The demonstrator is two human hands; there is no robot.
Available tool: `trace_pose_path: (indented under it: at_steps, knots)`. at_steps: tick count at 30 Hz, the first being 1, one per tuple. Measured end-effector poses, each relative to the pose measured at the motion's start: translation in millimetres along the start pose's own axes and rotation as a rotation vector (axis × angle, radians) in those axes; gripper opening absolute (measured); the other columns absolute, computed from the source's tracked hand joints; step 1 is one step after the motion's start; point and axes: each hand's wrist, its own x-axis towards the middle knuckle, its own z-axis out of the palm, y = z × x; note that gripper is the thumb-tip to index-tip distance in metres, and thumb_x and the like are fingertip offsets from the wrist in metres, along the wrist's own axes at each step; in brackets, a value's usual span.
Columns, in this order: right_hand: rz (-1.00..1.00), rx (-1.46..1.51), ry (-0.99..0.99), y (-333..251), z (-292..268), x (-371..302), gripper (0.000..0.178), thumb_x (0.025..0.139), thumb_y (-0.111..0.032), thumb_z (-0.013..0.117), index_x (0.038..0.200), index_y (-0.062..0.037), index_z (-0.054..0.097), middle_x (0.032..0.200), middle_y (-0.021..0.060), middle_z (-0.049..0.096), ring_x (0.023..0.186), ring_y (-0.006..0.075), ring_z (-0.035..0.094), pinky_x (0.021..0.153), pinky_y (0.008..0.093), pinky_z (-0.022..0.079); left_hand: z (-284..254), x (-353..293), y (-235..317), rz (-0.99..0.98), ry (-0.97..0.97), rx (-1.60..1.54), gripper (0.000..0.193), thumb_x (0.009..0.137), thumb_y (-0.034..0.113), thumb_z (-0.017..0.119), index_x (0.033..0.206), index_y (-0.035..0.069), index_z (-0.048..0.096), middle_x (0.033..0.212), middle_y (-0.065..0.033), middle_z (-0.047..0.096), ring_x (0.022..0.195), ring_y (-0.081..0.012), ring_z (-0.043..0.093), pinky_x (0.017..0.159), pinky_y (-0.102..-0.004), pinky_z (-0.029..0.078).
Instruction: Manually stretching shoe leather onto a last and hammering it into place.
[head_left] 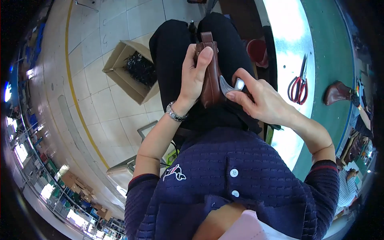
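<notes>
Above my lap, my left hand point(195, 72) is closed around a brown leather boot point(212, 86), its thumb pressed on the leather near the top. A pull tab and a stitched seam show on the boot, and its rounded end points toward my body. My right hand point(266, 98) pinches a curved silver metal blade point(229, 85) between thumb and fingers. The blade's tip lies against or very close to the boot's right side; contact is hard to tell. Any handle of the blade is hidden in my palm.
On the metal table point(296, 132) to my right lie red-handled scissors point(298, 86). Beyond it, another brown boot point(337, 93) rests on a green surface point(326, 120). A cardboard box point(120, 86) with black scraps stands on the tiled floor at left. A red container point(257, 51) sits beside my leg.
</notes>
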Motion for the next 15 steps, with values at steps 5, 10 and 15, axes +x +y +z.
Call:
trace_pose_path:
  at_steps: [5,10,15]
  knots:
    - [0.127,0.342,-0.091,6,-4,2,0.034,0.097,-0.035,0.054,0.110,-0.0040,0.048,0.055,0.0036,0.053,0.045,0.0109,0.053,0.044,0.0239,0.040,-4,3,4,-0.063,-0.032,-0.054,0.043,0.092,0.049,0.059,0.099,0.008,0.049,0.087,-0.0001,0.053,0.072,-0.0053,0.052,0.067,-0.0212,0.046]
    - [0.095,0.607,-0.135,19,2,1,0.037,0.097,-0.040,0.054,0.109,-0.0057,0.048,0.057,-0.0018,0.050,0.046,0.0074,0.051,0.045,0.0213,0.040,-2,1,4,-0.025,-0.036,-0.041,0.045,0.091,0.051,0.060,0.100,0.008,0.049,0.087,-0.0006,0.054,0.073,-0.0052,0.053,0.066,-0.0210,0.046]
    - [0.169,0.479,-0.289,8,-17,7,0.041,0.097,-0.041,0.052,0.112,-0.0039,0.047,0.055,0.0007,0.051,0.046,0.0096,0.052,0.045,0.0224,0.040,-1,-7,4,-0.025,-0.061,-0.004,0.044,0.091,0.050,0.060,0.101,0.008,0.049,0.089,-0.0004,0.053,0.074,-0.0043,0.052,0.066,-0.0204,0.045]
